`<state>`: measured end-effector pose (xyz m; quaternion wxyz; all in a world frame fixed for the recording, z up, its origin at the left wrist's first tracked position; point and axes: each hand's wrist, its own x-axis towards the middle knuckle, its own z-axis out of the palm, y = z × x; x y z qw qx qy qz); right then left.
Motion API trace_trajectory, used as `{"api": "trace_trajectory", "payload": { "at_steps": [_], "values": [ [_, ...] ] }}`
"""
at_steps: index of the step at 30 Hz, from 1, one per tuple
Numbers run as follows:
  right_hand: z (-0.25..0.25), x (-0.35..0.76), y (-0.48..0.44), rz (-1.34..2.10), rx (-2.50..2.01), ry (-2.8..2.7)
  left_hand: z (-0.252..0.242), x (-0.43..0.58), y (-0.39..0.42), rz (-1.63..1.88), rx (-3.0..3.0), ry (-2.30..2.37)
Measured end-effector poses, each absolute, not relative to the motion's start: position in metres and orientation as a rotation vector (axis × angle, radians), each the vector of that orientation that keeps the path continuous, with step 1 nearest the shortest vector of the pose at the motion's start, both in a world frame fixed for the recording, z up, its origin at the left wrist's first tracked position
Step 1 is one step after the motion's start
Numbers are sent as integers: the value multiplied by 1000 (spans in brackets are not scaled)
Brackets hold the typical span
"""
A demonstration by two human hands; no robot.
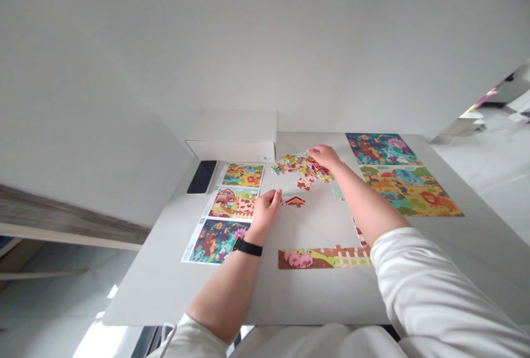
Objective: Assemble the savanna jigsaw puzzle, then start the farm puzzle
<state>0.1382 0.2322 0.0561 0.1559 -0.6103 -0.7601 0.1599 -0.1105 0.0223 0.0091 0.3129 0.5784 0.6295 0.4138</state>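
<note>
My left hand (pixel 266 211), with a dark band at the wrist, is closed beside a few joined puzzle pieces (pixel 295 201) showing a red roof. Whatever its fingers grip, if anything, is hidden. Farther back, my right hand (pixel 325 156) pinches a puzzle piece at the far edge of a loose pile of puzzle pieces (pixel 290 164); most of that piece is covered by the fingers. Nearer me lies a joined puzzle strip (pixel 317 258) with a pig and a white fence. Its right end, running upward, is partly hidden by my right arm.
Left of the pieces lies a picture sheet (pixel 211 211) with several printed scenes. A dark phone (pixel 202 177) rests beyond it, before a white box (pixel 232 148) against the wall. Two finished-looking pictures, one dark (pixel 379 149) and one yellow (pixel 409 189), lie at the right.
</note>
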Motion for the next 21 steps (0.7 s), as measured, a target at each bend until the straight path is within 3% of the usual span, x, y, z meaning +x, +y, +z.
{"api": "trace_trajectory", "payload": {
  "at_steps": [14,21],
  "values": [
    [44,108,273,495,-1924,-2353,7,-111,21,1096,1551,1636],
    [44,129,251,653,-1740,-2001,5,-110,22,1098,1557,1631]
  ]
}}
